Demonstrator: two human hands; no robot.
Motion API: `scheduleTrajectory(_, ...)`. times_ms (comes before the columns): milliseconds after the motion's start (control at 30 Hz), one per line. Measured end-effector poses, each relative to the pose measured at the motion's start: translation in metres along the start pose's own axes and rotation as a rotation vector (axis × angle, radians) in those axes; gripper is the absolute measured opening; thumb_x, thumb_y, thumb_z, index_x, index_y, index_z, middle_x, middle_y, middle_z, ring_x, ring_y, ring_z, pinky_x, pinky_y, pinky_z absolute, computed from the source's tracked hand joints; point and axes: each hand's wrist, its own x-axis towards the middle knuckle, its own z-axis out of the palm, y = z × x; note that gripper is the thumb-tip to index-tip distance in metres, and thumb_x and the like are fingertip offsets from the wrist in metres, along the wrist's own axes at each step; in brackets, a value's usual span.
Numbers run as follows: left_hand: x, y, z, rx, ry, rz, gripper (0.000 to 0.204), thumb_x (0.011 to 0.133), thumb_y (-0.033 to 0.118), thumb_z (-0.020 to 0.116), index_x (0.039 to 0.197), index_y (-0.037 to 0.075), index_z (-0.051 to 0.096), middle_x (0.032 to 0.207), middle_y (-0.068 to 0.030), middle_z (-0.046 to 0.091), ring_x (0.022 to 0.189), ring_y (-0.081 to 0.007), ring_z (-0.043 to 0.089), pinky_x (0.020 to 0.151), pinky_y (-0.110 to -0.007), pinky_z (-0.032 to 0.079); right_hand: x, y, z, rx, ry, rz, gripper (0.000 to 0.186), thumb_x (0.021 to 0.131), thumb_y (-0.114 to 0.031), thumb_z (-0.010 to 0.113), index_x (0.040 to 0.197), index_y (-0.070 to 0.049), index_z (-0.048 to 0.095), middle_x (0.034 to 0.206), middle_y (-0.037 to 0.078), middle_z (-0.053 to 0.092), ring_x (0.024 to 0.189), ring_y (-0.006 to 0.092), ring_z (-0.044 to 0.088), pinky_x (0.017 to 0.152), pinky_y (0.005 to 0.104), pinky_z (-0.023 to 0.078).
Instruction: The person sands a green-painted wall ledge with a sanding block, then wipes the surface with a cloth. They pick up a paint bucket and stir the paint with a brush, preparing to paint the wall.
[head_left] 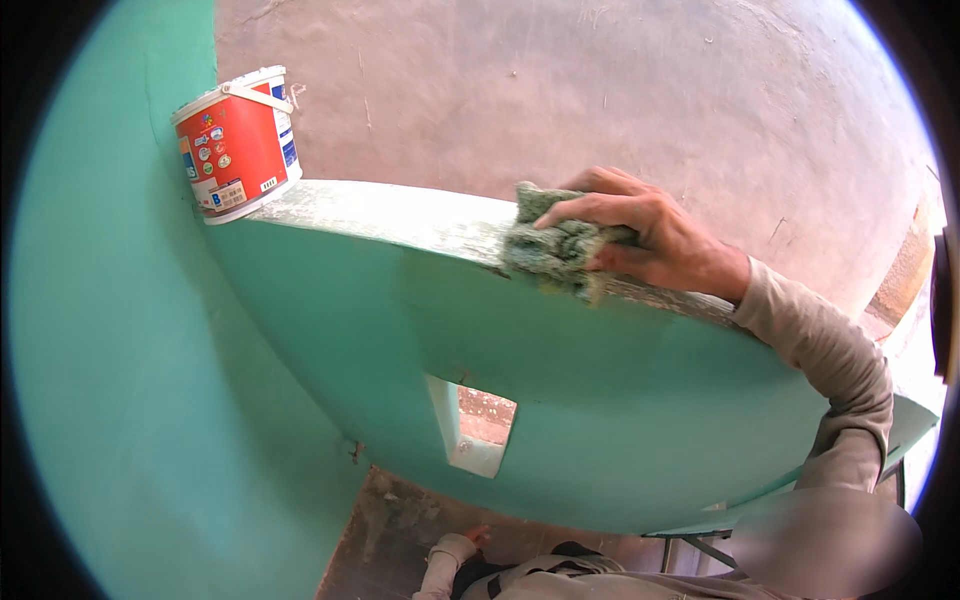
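Observation:
My right hand [650, 230] is closed around a crumpled, rough-textured green rag [560, 240]. It presses the rag on the top of a low green wall [600, 370], right of the middle. Left of the rag, the ledge [390, 215] is whitish and patchy; under my wrist it looks darker and worn. Far down at the lower edge, my left hand [478, 536] hangs beside my body, well apart from the wall top. Only a small part of it shows past the sleeve, so its fingers cannot be made out.
A red and white paint bucket [235, 145] with a white handle stands on the ledge's left end, against a green side wall [110, 330]. The low wall has a small rectangular opening [480, 425]. Beyond it spreads a greyish-brown surface [520, 90]. Dark metal bars [700, 550] show at lower right.

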Motion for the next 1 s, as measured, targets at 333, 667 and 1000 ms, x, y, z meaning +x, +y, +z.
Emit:
scheduleTrajectory(333, 0.002, -0.024, -0.036, -0.02, 0.077, 0.064, 0.059, 0.098, 0.052, 0.043, 0.145, 0.016, 0.041, 0.15, -0.0142, 0.04, 0.137, -0.0326, 0.039, 0.111, -0.042, 0.033, 0.147, 0.051, 0.076, -0.313, 0.008, 0.084, 0.04, 0.09, -0.03, 0.066, 0.127, -0.015, 0.06, 0.115, 0.01, 0.059, 0.101, 0.0249, 0.06, 0.087, 0.0377, 0.053)
scheduleTrajectory(667, 0.001, -0.071, -0.004, -0.103, 0.018, 0.058, 0.057, 0.099, 0.048, 0.043, 0.145, 0.014, 0.042, 0.149, -0.0142, 0.041, 0.136, -0.034, 0.04, 0.111, -0.042, 0.033, 0.07, 0.073, -0.017, -0.355, 0.35, 0.388, 0.028, 0.093, -0.023, 0.062, 0.115, -0.006, 0.062, 0.107, 0.011, 0.061, 0.097, 0.0249, 0.061, 0.086, 0.0389, 0.049)
scheduleTrajectory(1000, -0.01, -0.09, -0.023, -0.025, 0.033, 0.083, 0.052, 0.1, 0.045, 0.044, 0.144, 0.017, 0.044, 0.143, -0.0167, 0.049, 0.13, -0.0354, 0.047, 0.108, -0.041, 0.036, 0.007, -0.039, -0.01, -0.254, 0.322, 0.314, 0.04, 0.083, -0.001, 0.066, 0.122, -0.007, 0.062, 0.107, 0.008, 0.059, 0.096, 0.0196, 0.06, 0.082, 0.0335, 0.053)
